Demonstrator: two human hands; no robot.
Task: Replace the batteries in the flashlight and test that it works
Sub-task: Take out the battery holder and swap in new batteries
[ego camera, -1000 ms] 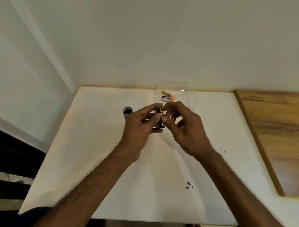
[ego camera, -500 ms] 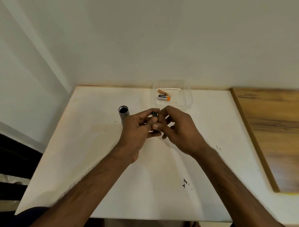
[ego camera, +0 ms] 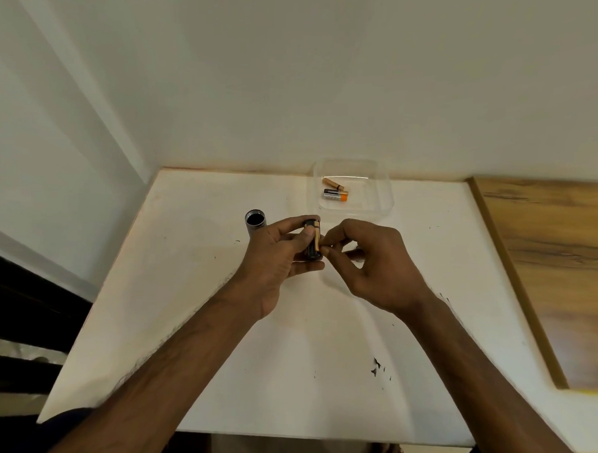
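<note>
Both hands at the battery holder, over the white table [ego camera: 183,324]
Flashlight tube [ego camera: 255,221] stands open-ended at left. The left hand [ego camera: 275,256] grips the black battery holder [ego camera: 311,244], and the right hand [ego camera: 374,264] pinches a gold battery [ego camera: 317,239] against it (lettering on the two batteries [ego camera: 335,195] in the clear tub [ego camera: 384,195] is unreadable).

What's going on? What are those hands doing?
It's a battery change. The left hand grips a black battery holder, and the right hand pinches a gold battery against its side. The open flashlight tube stands on the white table beside the left hand. Two more batteries lie in a clear tub behind.
</note>
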